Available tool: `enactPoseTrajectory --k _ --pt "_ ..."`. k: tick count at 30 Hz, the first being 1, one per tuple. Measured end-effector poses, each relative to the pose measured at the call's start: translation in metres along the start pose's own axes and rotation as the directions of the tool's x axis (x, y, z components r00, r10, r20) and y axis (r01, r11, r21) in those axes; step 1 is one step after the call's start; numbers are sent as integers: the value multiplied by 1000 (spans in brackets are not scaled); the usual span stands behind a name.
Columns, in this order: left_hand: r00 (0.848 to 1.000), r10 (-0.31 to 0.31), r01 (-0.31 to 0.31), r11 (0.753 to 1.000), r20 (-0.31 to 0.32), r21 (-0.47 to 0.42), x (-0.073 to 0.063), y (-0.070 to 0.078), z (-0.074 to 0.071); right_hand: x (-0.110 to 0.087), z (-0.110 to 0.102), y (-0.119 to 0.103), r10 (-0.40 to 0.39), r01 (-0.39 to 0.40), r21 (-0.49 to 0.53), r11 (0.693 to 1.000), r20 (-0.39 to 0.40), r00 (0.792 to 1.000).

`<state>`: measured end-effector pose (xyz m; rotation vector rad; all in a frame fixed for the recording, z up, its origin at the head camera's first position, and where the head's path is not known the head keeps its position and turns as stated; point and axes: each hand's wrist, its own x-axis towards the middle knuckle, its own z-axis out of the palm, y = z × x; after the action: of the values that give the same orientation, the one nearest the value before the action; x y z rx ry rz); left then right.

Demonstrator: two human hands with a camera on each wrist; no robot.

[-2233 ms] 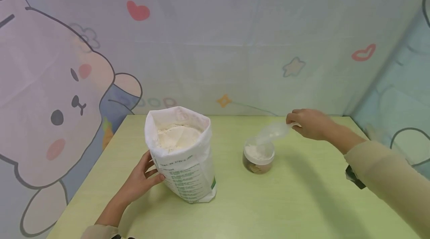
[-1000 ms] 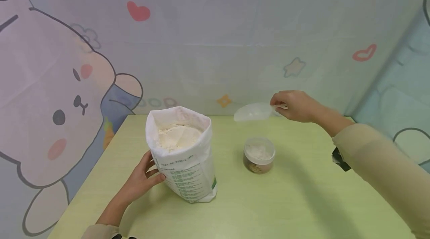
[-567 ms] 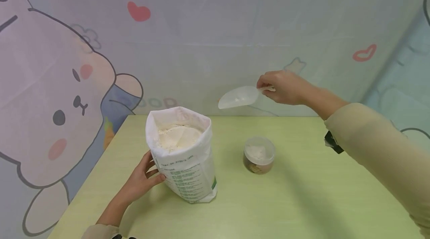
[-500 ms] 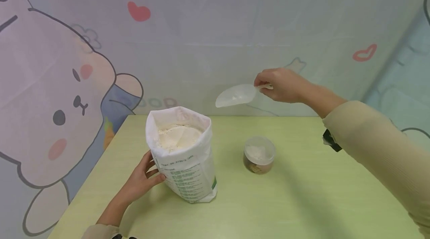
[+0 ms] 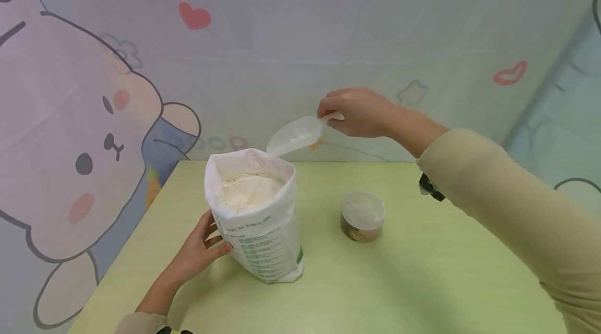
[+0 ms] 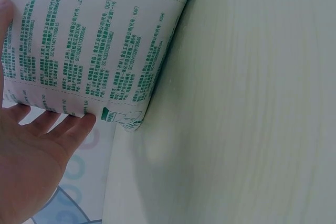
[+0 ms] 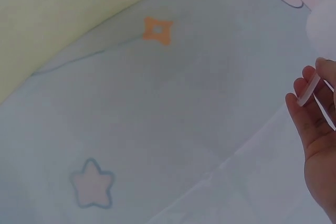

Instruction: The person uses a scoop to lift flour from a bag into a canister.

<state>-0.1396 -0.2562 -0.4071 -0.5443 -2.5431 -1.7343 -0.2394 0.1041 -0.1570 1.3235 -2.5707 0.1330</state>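
In the head view my left hand steadies a white, green-printed bag of flour, thumb on its front and fingers round its left side. The left wrist view shows that hand against the printed bag. The bag's top is open and pale flour fills it almost to the rim. My right hand pinches the handle of a translucent plastic scoop, its tip tilted down at the bag's back rim. In the right wrist view the right hand grips the scoop's handle.
A round clear tub with white powder inside and a brownish lower part stands right of the bag on the light green table. Behind the table hangs a cartoon-printed cloth.
My right hand has lifted the scoop from over the tub, where it was tipped, and carried it up and left to the bag. The left hand and bag have stayed put.
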Motion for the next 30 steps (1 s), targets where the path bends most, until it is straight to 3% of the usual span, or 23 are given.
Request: enactPoseTrajectory --k 5,15,21,30 --pt "1000 -6 6 1000 2 9 0 0 0 14 0 -17 -55 55 -10 998 40 998" --pt "1000 4 -4 1000 0 4 0 1 2 34 7 -46 -108 133 -141 981 171 979" --pt "1000 15 -15 1000 6 -4 0 -1 3 42 15 -61 -137 194 -245 950 233 963" --pt "1000 7 -7 1000 18 -24 0 3 5 47 28 -75 -171 258 -314 914 280 945"
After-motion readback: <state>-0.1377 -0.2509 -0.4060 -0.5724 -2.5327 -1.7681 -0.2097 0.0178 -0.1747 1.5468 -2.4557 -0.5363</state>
